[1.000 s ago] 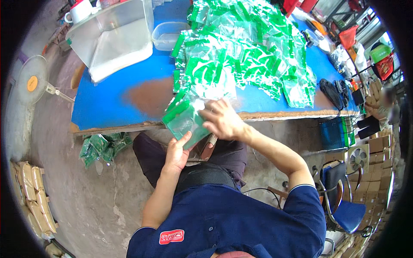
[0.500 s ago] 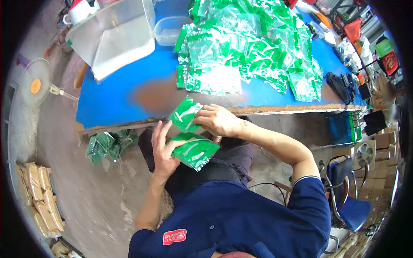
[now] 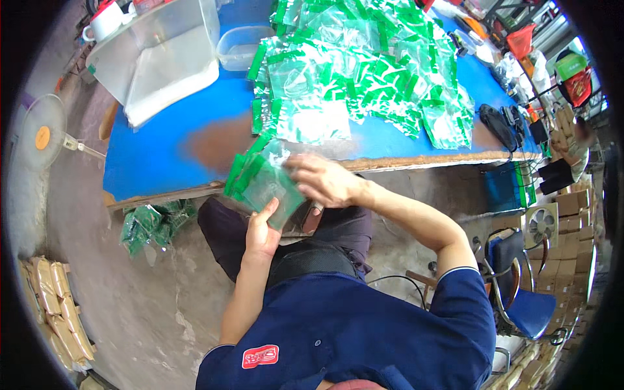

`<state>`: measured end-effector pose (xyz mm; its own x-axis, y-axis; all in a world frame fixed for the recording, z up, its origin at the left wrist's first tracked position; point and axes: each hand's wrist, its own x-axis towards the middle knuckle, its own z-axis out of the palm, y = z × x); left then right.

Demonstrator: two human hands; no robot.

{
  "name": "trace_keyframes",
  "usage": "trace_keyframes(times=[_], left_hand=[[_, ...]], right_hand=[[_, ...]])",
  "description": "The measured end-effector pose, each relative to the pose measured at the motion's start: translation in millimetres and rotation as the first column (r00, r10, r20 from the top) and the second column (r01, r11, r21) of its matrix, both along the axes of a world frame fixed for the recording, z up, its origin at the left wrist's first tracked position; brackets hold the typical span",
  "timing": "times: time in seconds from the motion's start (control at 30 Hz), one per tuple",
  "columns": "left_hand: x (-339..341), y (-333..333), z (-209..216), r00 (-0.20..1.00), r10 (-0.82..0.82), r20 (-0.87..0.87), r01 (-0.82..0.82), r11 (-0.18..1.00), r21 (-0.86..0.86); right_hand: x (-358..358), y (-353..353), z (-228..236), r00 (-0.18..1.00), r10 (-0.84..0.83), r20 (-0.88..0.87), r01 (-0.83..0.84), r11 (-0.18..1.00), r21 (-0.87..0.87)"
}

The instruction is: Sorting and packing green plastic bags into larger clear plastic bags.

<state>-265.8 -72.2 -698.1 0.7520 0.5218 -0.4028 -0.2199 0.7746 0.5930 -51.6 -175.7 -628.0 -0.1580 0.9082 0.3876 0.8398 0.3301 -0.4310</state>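
A few flat, clear plastic bags with green bands (image 3: pixel 268 185) are held over my lap, just short of the table edge. My left hand (image 3: pixel 263 231) is closed on their lower part, thumb lying on top. My right hand (image 3: pixel 328 182) is at their upper right edge with its fingers curled together, slightly blurred, on a shiny, crumpled bag corner. A large spread heap of similar green and clear bags (image 3: pixel 383 78) covers the middle of the blue table (image 3: pixel 156 149).
A big translucent bin (image 3: pixel 172 71) and a shallow clear tub (image 3: pixel 240 51) stand on the table's left. Below it lies a bundle of green bags (image 3: pixel 153 224). A fan (image 3: pixel 42 138) is at far left, a blue chair (image 3: pixel 533 312) at right. Another person (image 3: pixel 565 153) is far right.
The two separate green bag pieces are brought together into one layered stack, with clear sides now showing. My left hand has turned and grips the stack from below. The view has shifted slightly.
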Motion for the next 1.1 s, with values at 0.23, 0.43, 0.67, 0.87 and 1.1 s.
trace_keyframes(times=[0.23, 0.43, 0.67, 0.87, 1.1], left_hand=[[-26, 15, 21, 0.991, -0.128, 0.023, 0.13, 0.988, -0.08], [-18, 27, -10, 0.973, -0.057, 0.224, 0.094, 0.983, -0.159], [-20, 31, -12, 0.997, 0.033, 0.065, -0.028, 0.997, -0.077], [-25, 27, -8, 0.997, 0.077, -0.017, -0.078, 0.992, -0.1], [-27, 15, 10, 0.988, -0.123, 0.097, 0.127, 0.991, -0.033]], right_hand=[[53, 32, -38, 0.947, -0.311, 0.081, 0.29, 0.934, 0.208], [16, 6, -26, 0.977, -0.213, 0.004, 0.203, 0.94, 0.273], [-10, 14, -7, 0.953, -0.14, -0.268, 0.161, 0.985, 0.059], [25, -6, -32, 0.788, -0.596, 0.155, 0.572, 0.802, 0.172], [-1, -29, -13, 0.865, -0.486, 0.127, 0.481, 0.874, 0.07]])
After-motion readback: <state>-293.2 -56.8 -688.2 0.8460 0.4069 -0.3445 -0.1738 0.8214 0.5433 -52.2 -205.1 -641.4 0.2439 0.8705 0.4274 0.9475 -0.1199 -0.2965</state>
